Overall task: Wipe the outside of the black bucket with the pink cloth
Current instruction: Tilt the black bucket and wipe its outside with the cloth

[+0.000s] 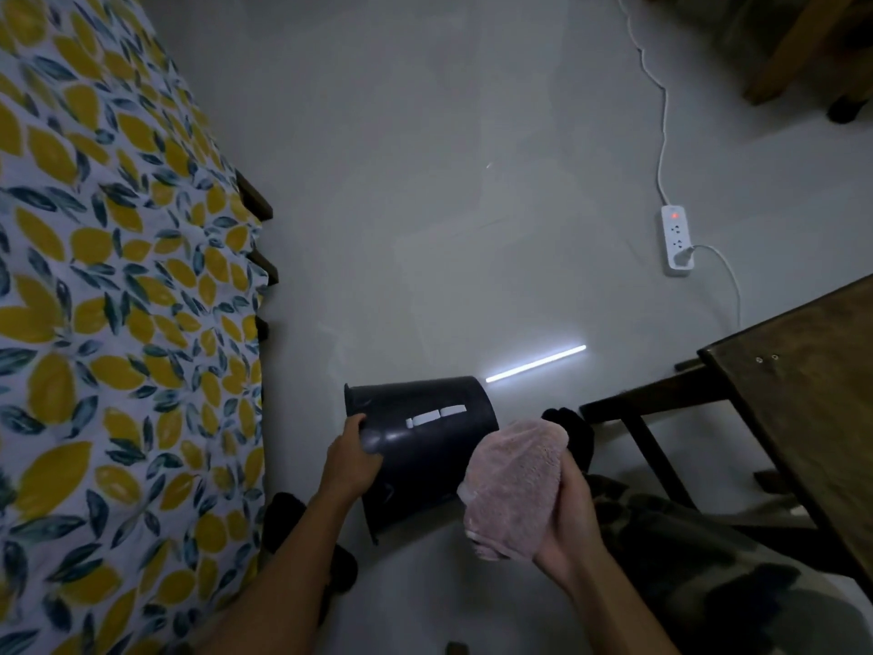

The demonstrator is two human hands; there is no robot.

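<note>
The black bucket (420, 442) is held tipped on its side above the floor, its rim toward the left and its base toward the right. A white label strip shows on its upper wall. My left hand (352, 460) grips the bucket at the rim. My right hand (569, 517) holds the bunched pink cloth (512, 486) against the bucket's right side, near its base. The bucket's inside and its underside are hidden from view.
A bed with a lemon-print sheet (108, 323) fills the left. A dark wooden table (812, 394) stands at the right. A white power strip (678, 241) with cords lies on the grey floor (425, 229). My legs in dark socks are below the bucket.
</note>
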